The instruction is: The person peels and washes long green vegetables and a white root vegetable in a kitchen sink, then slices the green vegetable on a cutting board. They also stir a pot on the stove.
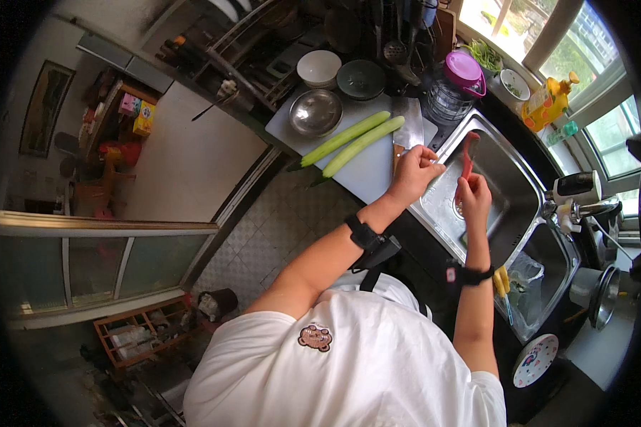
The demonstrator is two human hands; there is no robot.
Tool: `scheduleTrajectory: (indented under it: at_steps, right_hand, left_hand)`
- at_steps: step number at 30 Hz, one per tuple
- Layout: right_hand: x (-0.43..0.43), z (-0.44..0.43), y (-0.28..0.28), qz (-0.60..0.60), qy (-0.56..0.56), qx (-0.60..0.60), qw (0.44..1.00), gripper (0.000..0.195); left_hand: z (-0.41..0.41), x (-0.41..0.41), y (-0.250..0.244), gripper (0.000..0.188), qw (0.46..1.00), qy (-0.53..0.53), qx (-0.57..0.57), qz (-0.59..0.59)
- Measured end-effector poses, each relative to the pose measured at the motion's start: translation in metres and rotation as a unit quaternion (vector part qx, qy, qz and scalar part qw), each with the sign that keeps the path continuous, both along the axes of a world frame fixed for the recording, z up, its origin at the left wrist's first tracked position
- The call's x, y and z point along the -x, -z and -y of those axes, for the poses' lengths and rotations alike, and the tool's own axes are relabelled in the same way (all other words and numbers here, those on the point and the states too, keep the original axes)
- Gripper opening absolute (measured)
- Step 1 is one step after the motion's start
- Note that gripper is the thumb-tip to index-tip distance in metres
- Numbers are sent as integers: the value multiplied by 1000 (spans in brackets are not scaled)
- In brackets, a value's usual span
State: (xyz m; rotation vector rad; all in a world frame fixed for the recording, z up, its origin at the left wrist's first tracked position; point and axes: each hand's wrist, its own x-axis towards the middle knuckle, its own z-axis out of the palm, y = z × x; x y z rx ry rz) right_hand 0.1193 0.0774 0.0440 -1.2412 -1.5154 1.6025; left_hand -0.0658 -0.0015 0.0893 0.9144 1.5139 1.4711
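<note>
My right hand grips a red-handled peeler over the left basin of the stainless-steel sink; its head points away from me. Beside it, at the sink's near left rim, my left hand has loosely bent fingers, with no object visible in them. Two long peeled cucumbers lie side by side on a white cutting board, their near ends still dark green. A cleaver rests to their right, its wooden handle partly behind my left hand. Small pale bits lie around the drain, partly covered by my right hand.
A metal bowl, white bowls and a dark bowl stand at the board's back. Behind the sink is a jar with a purple lid. A faucet rises at right; a plastic bag lies in the second basin.
</note>
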Motion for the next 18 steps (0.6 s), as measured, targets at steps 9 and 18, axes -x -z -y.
scheduleTrajectory:
  at_steps: [9,18]
  right_hand:
    - [61,48,-69,12,-158,52,986,17]
    - [206,109,-82,-45,-186,-79,978,36]
  left_hand:
    - [53,60,4,48,986,14,-76,144]
    - [146,241,-101,16,970,-196,-139,-46]
